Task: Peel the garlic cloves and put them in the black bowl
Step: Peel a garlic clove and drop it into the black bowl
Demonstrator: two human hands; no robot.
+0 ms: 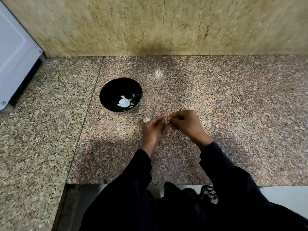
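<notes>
- Garlic clove (166, 121) pinched between both hands: left hand (154, 129) holds, right hand (185, 124) grips skin.
- Strip skin fully; black bowl (106, 90) at 10 o'clock.

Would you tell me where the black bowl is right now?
In the head view, the black bowl sits on the granite counter, left of and beyond both hands.

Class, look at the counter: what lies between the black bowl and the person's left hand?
In the head view, one pale garlic piece lies on the granite between the bowl and the left hand, right by its fingertips. The rest of that stretch is bare.
</notes>
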